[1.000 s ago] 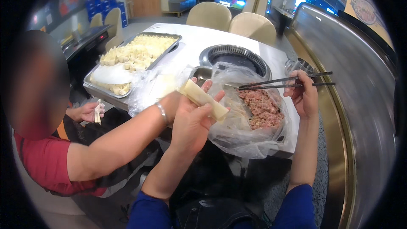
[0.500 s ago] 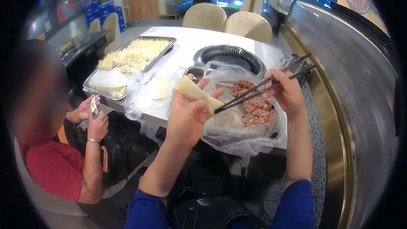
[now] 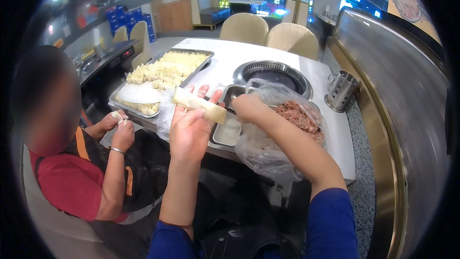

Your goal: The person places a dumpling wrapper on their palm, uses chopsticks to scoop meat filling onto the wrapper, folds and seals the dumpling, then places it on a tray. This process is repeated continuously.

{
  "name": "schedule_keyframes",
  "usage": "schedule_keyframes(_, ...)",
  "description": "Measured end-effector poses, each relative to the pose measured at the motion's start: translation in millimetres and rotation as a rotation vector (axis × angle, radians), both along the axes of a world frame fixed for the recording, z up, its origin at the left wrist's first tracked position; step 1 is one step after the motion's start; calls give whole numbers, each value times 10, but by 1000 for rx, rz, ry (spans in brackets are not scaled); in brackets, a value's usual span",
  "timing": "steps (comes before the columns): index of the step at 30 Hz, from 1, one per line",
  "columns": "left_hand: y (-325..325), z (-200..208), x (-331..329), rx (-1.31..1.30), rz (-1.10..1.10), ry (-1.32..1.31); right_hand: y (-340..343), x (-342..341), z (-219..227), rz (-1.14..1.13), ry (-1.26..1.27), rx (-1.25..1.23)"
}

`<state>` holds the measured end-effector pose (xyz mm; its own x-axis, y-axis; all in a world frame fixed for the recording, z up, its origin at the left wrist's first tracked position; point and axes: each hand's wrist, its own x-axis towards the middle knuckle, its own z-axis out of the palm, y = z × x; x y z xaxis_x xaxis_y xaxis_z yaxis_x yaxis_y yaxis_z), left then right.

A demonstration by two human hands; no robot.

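Note:
My left hand [image 3: 188,132] is raised palm up near the middle of the table, its thumb pressing a pale yellow dough wrapper [image 3: 200,105] folded into a long strip across the fingers. White powder coats the fingertips. My right hand [image 3: 250,108] reaches across to a metal pan with compartments [image 3: 226,133], next to a clear plastic bag [image 3: 257,156]. It is curled downward and its fingers are hidden, so what it holds does not show. Reddish minced meat [image 3: 300,118] lies in the bag, partly behind my right forearm.
A metal tray [image 3: 205,63] of folded dumplings stands at the far left of the white table [image 3: 224,49]. A round grill [image 3: 272,74] is set into the tabletop. A perforated metal holder [image 3: 342,92] stands at right. Left of me a seated person [image 3: 112,132] folds a wrapper.
My right hand has moved left from the meat to the metal pan, and the black chopsticks it held are out of sight. My left hand has shifted left with the folded wrapper.

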<state>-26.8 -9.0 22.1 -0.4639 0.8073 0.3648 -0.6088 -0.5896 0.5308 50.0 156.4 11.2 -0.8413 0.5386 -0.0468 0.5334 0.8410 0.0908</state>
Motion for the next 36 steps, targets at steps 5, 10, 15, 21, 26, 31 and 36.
schedule_keyframes(5,112,-22,-37,60,-29,42,16,255,240,-6,406,-353)
schedule_keyframes(10,442,41,213,88,-5,63,-352,584,391,-17,993,-1163)
schedule_keyframes(15,646,33,408,99,-114,48,-339,672,214,-5,1347,-1074)
schedule_keyframes(21,731,-3,444,97,-186,6,-438,575,150,56,1677,-1067)
schedule_keyframes(26,758,-36,497,63,-80,14,-486,542,190,84,1864,-1166)
schedule_keyframes(31,754,-10,704,49,87,19,-404,517,190,49,1944,-1125)
schedule_keyframes(36,790,40,743,38,611,392,-422,507,209,-10,1896,-1171)
